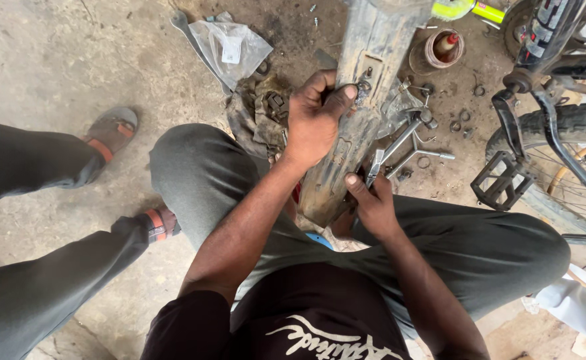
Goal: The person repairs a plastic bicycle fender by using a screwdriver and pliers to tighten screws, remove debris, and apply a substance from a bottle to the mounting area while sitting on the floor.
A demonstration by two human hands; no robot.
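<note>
I squat over a long, dirty, mud-caked plastic panel (363, 100) that stands up between my knees. My left hand (316, 117) grips the panel's left edge, thumb across its face near a small bolt. Lower down, my right hand (372, 203) presses against the panel's right side and holds a small metal tool (375, 167) between thumb and fingers. Under and behind the panel lies a greasy rag with small parts (266, 110).
Spanners and metal tools (410, 133) lie on the dirt floor to the right, with washers around them. A bicycle with tyre and black pedal (503, 183) stands at far right. Another person's legs in sandals (110, 133) are at left. A plastic bag (230, 43) lies ahead.
</note>
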